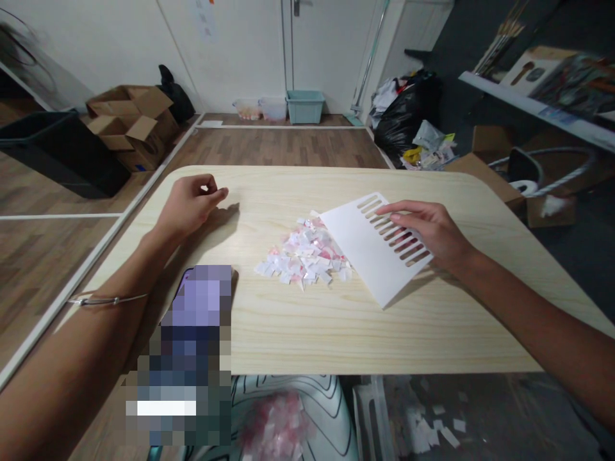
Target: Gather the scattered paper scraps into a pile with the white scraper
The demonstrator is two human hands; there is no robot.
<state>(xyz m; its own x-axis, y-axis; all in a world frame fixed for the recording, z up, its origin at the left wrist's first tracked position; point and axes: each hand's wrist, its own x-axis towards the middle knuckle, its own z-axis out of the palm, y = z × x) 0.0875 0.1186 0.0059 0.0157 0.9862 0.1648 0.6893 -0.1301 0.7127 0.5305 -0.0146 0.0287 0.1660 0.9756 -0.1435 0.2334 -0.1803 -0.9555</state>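
My right hand [430, 232] grips the slotted end of a flat white plastic panel [368, 253] that rests tilted on the light wooden table [336, 333]. The panel's lower edge touches a heap of small white and pink paper scraps [305, 256] in the middle of the table. My left hand [189, 203] rests on the tabletop at the left, fingers loosely curled and holding nothing I can see. It lies well apart from the scraps. A thin metal bangle [108, 299] sits on my left forearm.
A pixelated patch [189, 358] covers something at the table's near left edge. Below the front edge sits a patterned container [283, 416] with pink and white scraps. More scraps lie on the dark floor [432, 422]. Cardboard boxes [132, 121], a black bag [406, 115] and a teal bin [305, 105] stand beyond.
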